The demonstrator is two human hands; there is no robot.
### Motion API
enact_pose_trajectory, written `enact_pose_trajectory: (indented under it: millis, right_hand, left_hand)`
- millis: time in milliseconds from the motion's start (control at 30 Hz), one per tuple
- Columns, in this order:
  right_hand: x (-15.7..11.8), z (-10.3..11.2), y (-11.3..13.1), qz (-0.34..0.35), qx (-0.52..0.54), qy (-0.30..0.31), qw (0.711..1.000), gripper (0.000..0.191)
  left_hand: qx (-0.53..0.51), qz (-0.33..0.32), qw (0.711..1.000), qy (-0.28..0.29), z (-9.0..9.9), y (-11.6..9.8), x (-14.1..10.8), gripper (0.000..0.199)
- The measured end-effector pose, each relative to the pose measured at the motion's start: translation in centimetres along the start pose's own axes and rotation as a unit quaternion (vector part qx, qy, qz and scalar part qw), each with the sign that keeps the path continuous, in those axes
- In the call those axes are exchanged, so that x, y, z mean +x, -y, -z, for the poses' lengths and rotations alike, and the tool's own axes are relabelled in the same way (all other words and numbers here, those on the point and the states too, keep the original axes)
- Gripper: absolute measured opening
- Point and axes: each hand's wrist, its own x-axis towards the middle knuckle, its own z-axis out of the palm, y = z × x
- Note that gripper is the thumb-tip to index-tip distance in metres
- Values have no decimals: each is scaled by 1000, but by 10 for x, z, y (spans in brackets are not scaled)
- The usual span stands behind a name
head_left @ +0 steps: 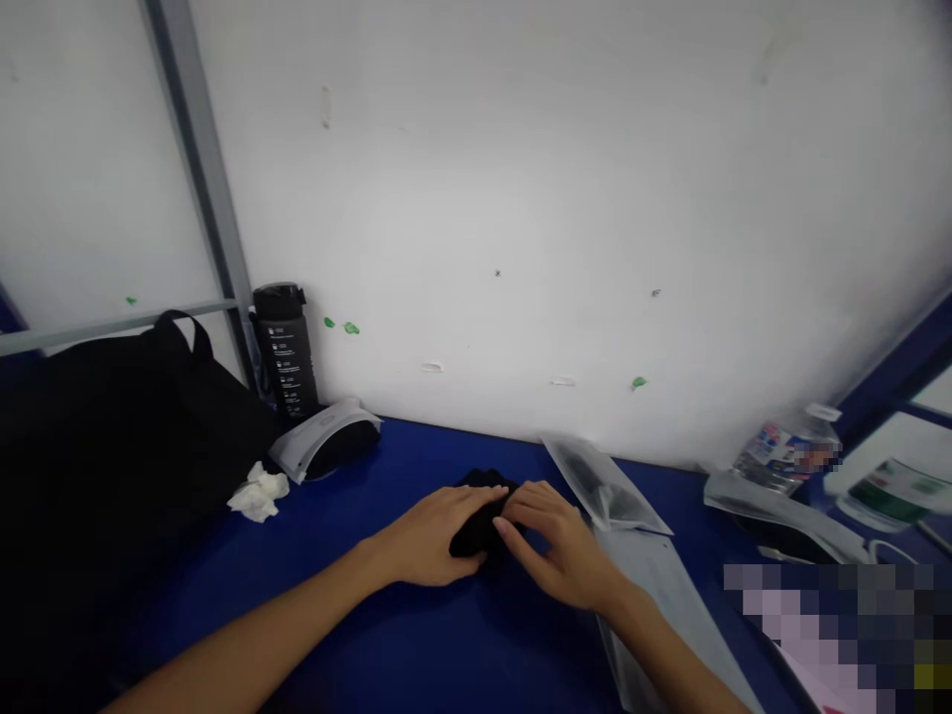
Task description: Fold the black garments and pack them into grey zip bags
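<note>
A bunched black cloth-like item (476, 531) lies on the blue table (416, 451) at the centre, between both hands. My left hand (438, 535) grips its left side, fingers over the top and thumb below. On its right side, my right hand (550, 540) has its bent fingers pressed to the dark material. Parts of the item are hidden under the fingers, and its exact shape cannot be made out. Right of it lie a clear-fronted plastic pouch (606, 486) and a flat, frosted plastic bag (669, 595), the latter partly under my right forearm.
At the left are a large black bag (126, 426), a crumpled tissue (259, 493), a black bottle (287, 352) and a pouch with dark contents (327, 441). A plastic bottle (788, 451) and another pouch (788, 516) lie right. A white wall (476, 198) stands behind.
</note>
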Motion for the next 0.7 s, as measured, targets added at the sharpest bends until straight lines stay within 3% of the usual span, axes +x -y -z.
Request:
enact_pose_trajectory:
  millis: [167,267,500,600,700]
  right_hand:
    - [-1,-4,-6,-6,-13,-5,1000,43]
    - [-3,-2,-10,-6,-16,33,999,44]
    - [-3,0,-10,-8,20,101,995,34]
    - [-3,-1,-11,-1,17,89,996,36]
    - [-3,-3,-11,5,4,37,999,39]
  left_hand:
    - [-11,18,1000,-18,-2,-3,1,70]
    - [-17,29,999,-20,-1,-4,1,63]
    - [-9,34,999,-7,0,-5,1,66]
    - [-4,38,999,7,-2,-2,1,76]
    - [-2,21,999,24,-3,2,1,72]
